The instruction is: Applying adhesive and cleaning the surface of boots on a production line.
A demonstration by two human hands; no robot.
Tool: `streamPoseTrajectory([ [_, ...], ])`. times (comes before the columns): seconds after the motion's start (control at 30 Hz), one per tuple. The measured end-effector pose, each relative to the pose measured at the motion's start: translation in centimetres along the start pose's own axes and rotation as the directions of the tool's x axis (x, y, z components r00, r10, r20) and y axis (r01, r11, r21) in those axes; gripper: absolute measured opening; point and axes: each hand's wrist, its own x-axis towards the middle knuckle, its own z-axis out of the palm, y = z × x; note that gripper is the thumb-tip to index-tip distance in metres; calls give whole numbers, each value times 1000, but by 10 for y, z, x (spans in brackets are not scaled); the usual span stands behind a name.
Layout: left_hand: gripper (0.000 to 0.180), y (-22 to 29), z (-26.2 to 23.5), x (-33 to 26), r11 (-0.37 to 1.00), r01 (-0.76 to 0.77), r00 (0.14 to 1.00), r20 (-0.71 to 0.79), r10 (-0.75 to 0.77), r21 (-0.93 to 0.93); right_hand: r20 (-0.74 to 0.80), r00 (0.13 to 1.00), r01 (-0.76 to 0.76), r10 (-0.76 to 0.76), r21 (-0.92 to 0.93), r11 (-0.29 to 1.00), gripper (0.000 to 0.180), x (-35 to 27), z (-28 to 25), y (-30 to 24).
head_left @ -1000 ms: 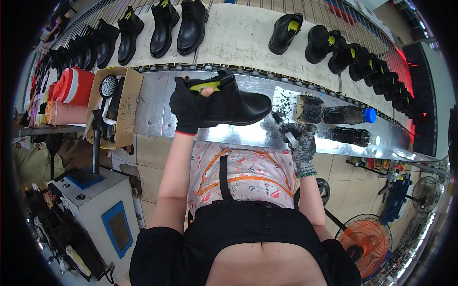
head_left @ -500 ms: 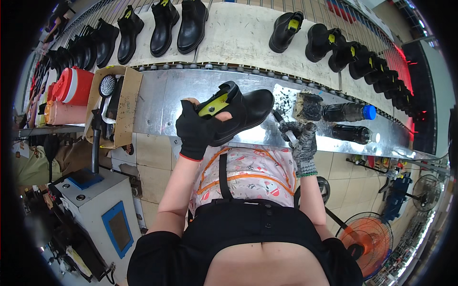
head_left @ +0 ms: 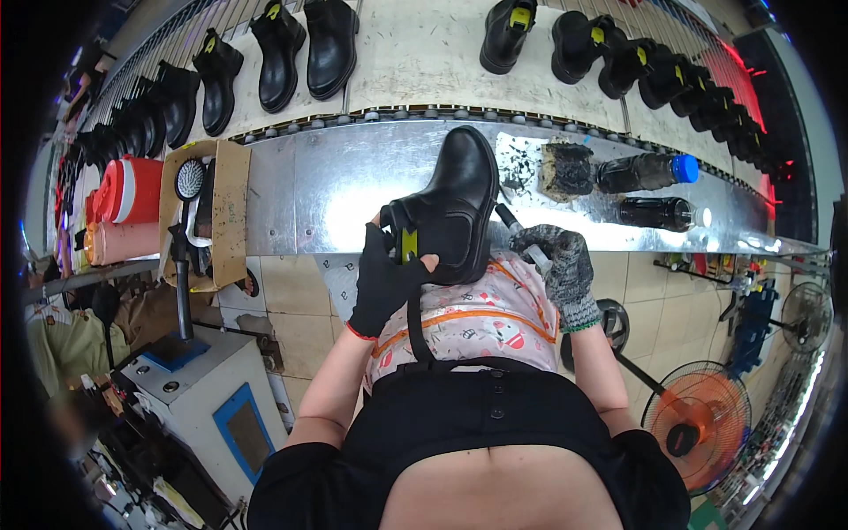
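A black ankle boot [head_left: 459, 181] with elastic side panels is in my left hand [head_left: 385, 281], which wears a black fingerless glove. The hand closes around the top opening at the yellow tab, thumb on the side panel. The boot lies on its side, its toe pointing to the far side over the metal bench. My right hand [head_left: 562, 269], in a grey knitted glove, is closed around a slim pen-like tool [head_left: 507, 215] with a black end and a pale body. The tool's tip is close to the boot's sole edge; whether they touch I cannot tell.
A dark-stained sponge block [head_left: 566, 171], a blue-capped bottle [head_left: 643, 172] and a white-capped bottle of dark liquid [head_left: 658, 213] occupy the metal bench [head_left: 300, 190]. Leftward are a cardboard box [head_left: 231, 203] with a brush [head_left: 189, 179] and a red jug [head_left: 134, 190]. Several boots stand on the conveyor [head_left: 415, 53].
My left hand has turned the boot from pointing right to pointing away, showing its side panel. The right hand keeps the tool, with little movement. The whole view has shifted slightly.
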Motion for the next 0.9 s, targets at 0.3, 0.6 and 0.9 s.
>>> streamPoseTrajectory([
  [0.3, 65, -15, 16, -6, 944, 225, 970, 149, -193, -241, 63, 994, 102, -88, -288, 952, 13, -21, -7, -3],
  [0.6, 53, 3, 34, -4, 858, 309, 949, 195, -248, -411, 215, 970, 177, -112, -313, 933, 19, -42, -37, -35],
  [0.9, 42, 32, 43, 4, 595, 417, 906, 267, -327, -686, 109, 947, 321, -302, -366, 874, 15, -59, -43, -50],
])
